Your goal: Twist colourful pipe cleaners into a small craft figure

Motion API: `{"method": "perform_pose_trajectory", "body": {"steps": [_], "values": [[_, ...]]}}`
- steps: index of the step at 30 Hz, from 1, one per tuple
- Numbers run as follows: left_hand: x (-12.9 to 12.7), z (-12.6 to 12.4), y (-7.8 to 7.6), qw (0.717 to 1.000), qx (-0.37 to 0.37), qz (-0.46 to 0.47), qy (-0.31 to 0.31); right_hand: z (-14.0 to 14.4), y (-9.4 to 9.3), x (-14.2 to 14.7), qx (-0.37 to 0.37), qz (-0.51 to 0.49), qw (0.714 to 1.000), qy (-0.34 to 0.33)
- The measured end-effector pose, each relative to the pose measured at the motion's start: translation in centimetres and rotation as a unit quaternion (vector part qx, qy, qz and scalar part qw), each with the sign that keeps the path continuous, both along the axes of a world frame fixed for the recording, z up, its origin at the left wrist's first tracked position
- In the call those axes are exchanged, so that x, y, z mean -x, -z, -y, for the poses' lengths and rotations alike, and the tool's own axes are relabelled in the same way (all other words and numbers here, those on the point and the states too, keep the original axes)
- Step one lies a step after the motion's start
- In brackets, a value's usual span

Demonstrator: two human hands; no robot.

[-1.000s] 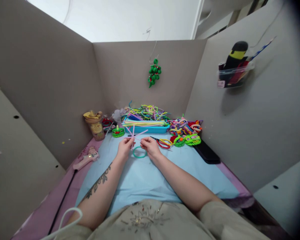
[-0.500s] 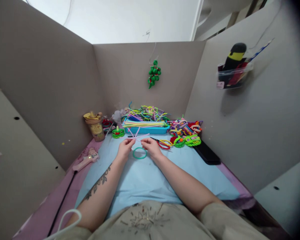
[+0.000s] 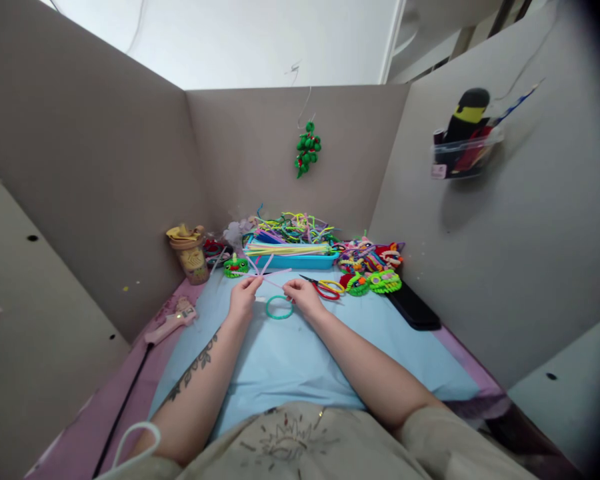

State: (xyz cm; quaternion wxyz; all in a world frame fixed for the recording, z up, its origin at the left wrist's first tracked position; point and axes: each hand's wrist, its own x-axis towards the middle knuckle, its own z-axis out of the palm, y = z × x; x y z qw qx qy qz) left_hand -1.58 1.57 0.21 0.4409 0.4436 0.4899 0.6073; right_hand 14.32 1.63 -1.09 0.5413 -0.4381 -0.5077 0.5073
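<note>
**Bare forearms, beige top, one tattoo**

Both arms bare from hand to above the elbow, no watch, rings or bracelets visible. Left forearm (image 3: 195, 383) carries a dark tattoo, a leafy vine-like line running lengthwise along it. Right forearm (image 3: 365, 373) unmarked. Left hand (image 3: 243, 299) and right hand (image 3: 305, 297) uncovered, no gloves. Short beige sleeves at both lower corners. Beige top (image 3: 300, 443) with a faint thin-line sketch print on the chest, details too small to read.
</note>
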Motion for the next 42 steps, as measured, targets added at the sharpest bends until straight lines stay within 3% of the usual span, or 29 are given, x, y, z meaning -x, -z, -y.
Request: {"method": "perform_pose_trajectory", "body": {"steps": [6, 10, 17, 28, 34, 38, 42], "values": [[-0.3, 0.5, -0.5, 1.000, 0.002, -0.002, -0.023, 0.2, -0.8, -0.5, -0.064, 0.022, 0.998, 0.007], [-0.7, 0.8, -0.6, 1.000, 0.001, -0.010, -0.002, 0.3, -1.2, -0.6, -0.076, 0.027, 0.996, -0.043], [-0.8, 0.7, -0.2, 1.000, 0.011, -0.004, 0.026, 0.1, -0.2, -0.2, -0.070, 0.062, 0.992, -0.089], [-0.3, 0.1, 0.1, 0.974, 0.150, 0.163, 0.041, 0.4, -0.2, 0.0, -0.168, 0.179, 0.966, -0.081], [0.8, -0.2, -0.9, 0.962, 0.163, 0.218, 0.019, 0.4, -0.5, -0.5, -0.189, 0.226, 0.950, -0.100], [1.4, 0.0, -1.2, 0.982, 0.112, 0.150, -0.005, 0.0, -0.3, -0.8, -0.174, 0.192, 0.961, -0.092], [1.2, 0.4, -1.1, 0.999, 0.036, 0.015, 0.000, -0.3, -0.2, -0.8, -0.101, 0.010, 0.990, -0.098]]}}
